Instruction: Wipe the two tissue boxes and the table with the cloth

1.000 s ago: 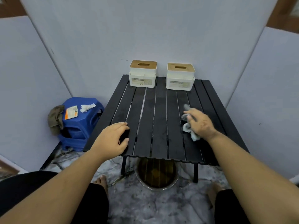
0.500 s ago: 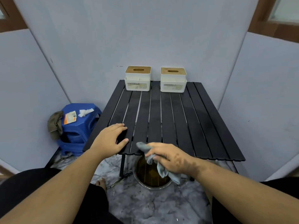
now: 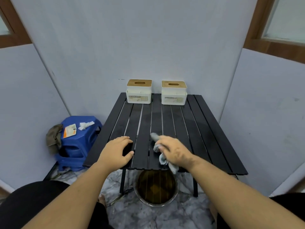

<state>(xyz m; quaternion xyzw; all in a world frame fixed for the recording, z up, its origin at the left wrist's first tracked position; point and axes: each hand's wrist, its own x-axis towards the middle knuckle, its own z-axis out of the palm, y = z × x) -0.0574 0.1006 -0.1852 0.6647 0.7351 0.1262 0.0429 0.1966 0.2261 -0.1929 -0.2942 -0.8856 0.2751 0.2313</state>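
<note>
Two white tissue boxes with wooden lids stand side by side at the far edge of the black slatted table (image 3: 206, 129): the left tissue box (image 3: 139, 91) and the right tissue box (image 3: 174, 93). My right hand (image 3: 173, 150) is shut on a crumpled grey cloth (image 3: 155, 138) and presses it on the table's near middle slats. My left hand (image 3: 118, 151) lies flat on the near left part of the table, fingers spread, holding nothing.
A round metal basin (image 3: 156, 187) of dark water sits on the marble floor under the table's near edge. A blue plastic stool (image 3: 77, 142) at the left carries a brown rag, an orange packet and a tissue. Grey panels close in on three sides.
My right hand carried the cloth from the right slats down off the near edge over the basin, then back up onto the near middle of the table. My left hand stayed put.
</note>
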